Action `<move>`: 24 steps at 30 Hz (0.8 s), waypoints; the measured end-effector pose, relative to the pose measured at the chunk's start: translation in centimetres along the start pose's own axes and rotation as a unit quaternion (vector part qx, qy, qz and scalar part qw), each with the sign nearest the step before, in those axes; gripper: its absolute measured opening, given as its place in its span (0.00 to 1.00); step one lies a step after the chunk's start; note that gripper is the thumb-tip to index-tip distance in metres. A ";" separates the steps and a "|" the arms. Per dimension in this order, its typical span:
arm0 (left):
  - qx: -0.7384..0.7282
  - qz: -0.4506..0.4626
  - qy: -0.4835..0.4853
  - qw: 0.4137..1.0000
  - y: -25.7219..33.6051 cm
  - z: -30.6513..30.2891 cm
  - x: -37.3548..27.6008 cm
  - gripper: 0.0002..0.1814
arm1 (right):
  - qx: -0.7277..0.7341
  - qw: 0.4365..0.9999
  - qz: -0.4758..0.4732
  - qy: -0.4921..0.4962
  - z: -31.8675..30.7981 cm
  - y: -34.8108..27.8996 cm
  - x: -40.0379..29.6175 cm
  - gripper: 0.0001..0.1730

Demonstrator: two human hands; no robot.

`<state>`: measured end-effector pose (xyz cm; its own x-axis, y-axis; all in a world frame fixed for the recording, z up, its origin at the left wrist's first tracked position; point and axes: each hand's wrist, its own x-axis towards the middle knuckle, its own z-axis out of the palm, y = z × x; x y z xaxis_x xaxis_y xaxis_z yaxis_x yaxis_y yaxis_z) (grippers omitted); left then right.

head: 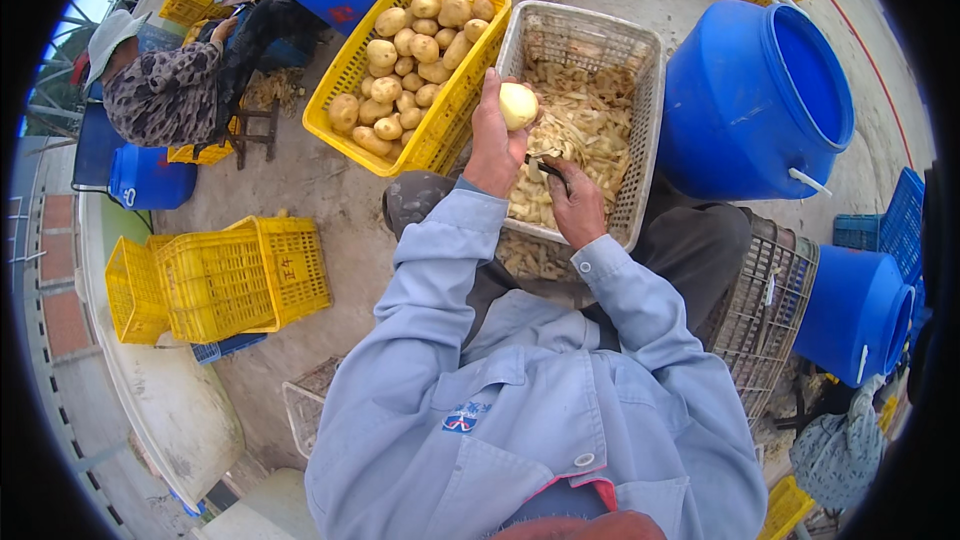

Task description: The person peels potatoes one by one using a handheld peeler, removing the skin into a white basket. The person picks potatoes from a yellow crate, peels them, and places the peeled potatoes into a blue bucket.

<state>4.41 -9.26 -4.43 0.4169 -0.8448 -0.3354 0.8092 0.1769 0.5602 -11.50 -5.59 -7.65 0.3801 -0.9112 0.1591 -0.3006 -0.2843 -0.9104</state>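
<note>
A pale, peeled potato (517, 106) rests in my left hand (497, 136), raised over the near left side of a grey plastic crate (651, 127). My right hand (578, 201) grips a dark-handled peeler (546, 167) just below and to the right of the potato, apart from it. Potato peelings (577, 135) fill much of the grey crate beneath both hands. To the left, a yellow plastic crate (337, 90) holds several unpeeled potatoes (405, 64). The peeler's blade is too small to make out well.
A large blue plastic barrel (739, 97) stands close on the right, with another blue barrel (847, 307) behind it. Yellow crates (225, 281) are piled at the left. A person in a hat (161, 82) sits at the upper left. More peelings (532, 255) lie below the grey crate.
</note>
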 end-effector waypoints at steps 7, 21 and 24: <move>-0.008 -0.020 0.000 1.000 0.3 0.2 -0.2 0.24 | 0.031 0.996 -0.069 0.041 -1.7 -2.4 2.1 0.16; 0.088 0.046 -0.009 0.995 -0.4 0.1 -0.2 0.21 | -0.001 0.994 -0.112 -0.010 -1.9 -5.3 6.8 0.14; 0.038 0.024 0.021 0.999 -0.2 -0.1 -0.1 0.18 | -0.005 0.993 -0.121 -0.011 -1.9 -5.2 6.4 0.14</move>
<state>4.24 -9.11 -4.60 0.4718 -0.8147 -0.3372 0.7549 0.1756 0.6319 -9.16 -10.53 -1.12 0.4620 -0.8085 0.3646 -0.2058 -0.4976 -0.8427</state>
